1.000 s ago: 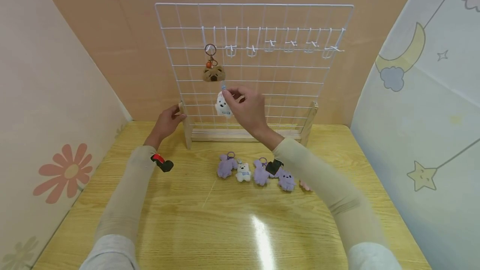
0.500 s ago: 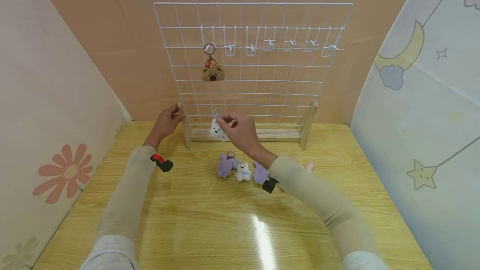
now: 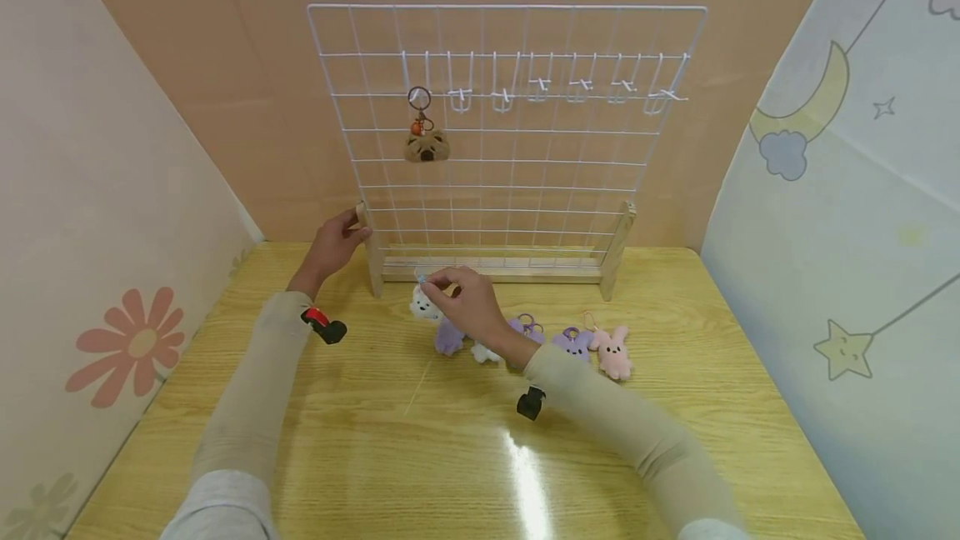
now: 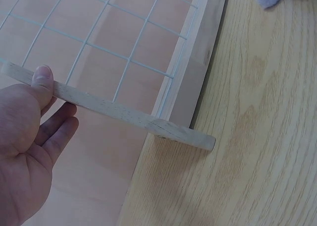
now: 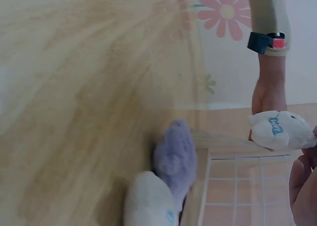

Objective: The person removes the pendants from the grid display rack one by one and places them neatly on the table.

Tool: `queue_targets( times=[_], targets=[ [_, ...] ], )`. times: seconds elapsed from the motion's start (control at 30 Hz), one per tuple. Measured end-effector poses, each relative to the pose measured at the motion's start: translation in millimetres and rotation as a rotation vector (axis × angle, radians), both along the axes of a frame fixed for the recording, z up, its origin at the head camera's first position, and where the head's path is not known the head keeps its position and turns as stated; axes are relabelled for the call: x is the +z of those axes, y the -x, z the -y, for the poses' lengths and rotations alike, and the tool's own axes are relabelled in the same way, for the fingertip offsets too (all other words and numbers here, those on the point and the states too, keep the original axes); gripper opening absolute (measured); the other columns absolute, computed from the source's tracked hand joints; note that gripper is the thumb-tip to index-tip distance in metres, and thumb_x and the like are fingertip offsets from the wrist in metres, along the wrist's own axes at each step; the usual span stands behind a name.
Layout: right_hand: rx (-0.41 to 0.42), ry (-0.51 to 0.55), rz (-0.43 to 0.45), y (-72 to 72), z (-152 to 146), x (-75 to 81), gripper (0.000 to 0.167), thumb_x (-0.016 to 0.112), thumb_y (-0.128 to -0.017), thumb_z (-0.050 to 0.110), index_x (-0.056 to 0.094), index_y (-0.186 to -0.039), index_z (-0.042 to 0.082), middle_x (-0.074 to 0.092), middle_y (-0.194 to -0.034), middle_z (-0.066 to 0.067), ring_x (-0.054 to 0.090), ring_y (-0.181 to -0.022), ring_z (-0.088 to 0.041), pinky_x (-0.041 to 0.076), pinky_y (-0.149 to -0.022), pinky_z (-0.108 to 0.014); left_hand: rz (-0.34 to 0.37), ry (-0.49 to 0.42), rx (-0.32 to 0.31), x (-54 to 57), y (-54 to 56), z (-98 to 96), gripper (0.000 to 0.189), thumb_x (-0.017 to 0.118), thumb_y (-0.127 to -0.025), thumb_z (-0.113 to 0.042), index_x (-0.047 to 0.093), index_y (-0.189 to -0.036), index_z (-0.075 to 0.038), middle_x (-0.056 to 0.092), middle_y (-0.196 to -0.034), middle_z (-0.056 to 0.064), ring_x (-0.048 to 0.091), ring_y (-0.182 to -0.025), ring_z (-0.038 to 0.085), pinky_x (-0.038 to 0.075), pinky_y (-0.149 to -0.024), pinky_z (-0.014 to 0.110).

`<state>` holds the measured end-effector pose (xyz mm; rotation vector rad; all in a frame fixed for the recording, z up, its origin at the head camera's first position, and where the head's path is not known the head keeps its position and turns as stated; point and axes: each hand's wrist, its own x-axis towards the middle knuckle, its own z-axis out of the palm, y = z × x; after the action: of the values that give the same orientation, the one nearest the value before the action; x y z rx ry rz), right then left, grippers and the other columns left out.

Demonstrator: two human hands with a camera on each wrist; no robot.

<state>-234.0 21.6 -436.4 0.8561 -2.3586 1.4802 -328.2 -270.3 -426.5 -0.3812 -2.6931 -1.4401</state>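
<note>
Between thumb and fingertips, my right hand (image 3: 472,307) pinches a small white plush keychain (image 3: 425,303) by its top, just in front of the rack's base. In the right wrist view this white plush (image 5: 280,129) shows blue markings; only part of the right hand (image 5: 306,194) appears there. My left hand (image 3: 330,250) grips the wooden side post (image 4: 119,111) of a white wire grid rack (image 3: 491,162), thumb on one face and fingers behind. A brown bear-head keychain (image 3: 427,147) hangs from the leftmost hook.
Several white hooks (image 3: 461,98) line the grid's upper part. On the wooden table (image 3: 375,440), a row holds purple plush keychains (image 3: 449,338), another white one (image 3: 483,353) partly behind the right hand, and a pink rabbit (image 3: 615,357). Patterned panels stand left and right.
My right hand has come down and slightly left, away from the grid, carrying the white plush keychain. The left hand stays on the post. The pink rabbit is now uncovered.
</note>
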Motion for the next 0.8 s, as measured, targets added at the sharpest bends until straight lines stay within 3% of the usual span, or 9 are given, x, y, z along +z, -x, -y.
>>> queue_targets(
  times=[0.63,0.7,0.8],
  targets=[
    [0.087,-0.115,0.063,-20.9,12,-35.3,0.016,0.07,-0.099,0.027,0.08,-0.098,0.014,0.076,-0.098,0.003,0.064,-0.086,-0.007,0.055,-0.066,-0.02,0.012,0.01,0.001,-1.8,1.6,1.7,0.06,0.053,-0.109,-0.024,0.032,-0.159,0.001,0.038,-0.159,0.024,0.049,-0.137,0.047,0.043,-0.111,0.059],
    [0.088,-0.141,0.07,-21.4,12,-37.7,0.017,0.07,-0.1,0.028,0.08,-0.099,0.015,0.076,-0.097,0.004,0.065,-0.086,-0.006,0.055,-0.068,-0.021,0.012,0.01,0.002,-1.8,1.9,1.3,0.06,0.054,-0.109,-0.024,0.032,-0.158,0.001,0.038,-0.159,0.024,0.049,-0.137,0.047,0.044,-0.111,0.058],
    [0.082,-0.185,0.081,-21.2,12,-39.9,0.016,0.069,-0.1,0.028,0.08,-0.099,0.016,0.077,-0.095,0.006,0.066,-0.085,-0.003,0.053,-0.084,-0.025,0.012,0.006,0.003,-1.7,3.2,0.5,0.06,0.054,-0.109,-0.024,0.032,-0.158,0.002,0.038,-0.159,0.025,0.05,-0.136,0.047,0.044,-0.111,0.058]
  ],
)
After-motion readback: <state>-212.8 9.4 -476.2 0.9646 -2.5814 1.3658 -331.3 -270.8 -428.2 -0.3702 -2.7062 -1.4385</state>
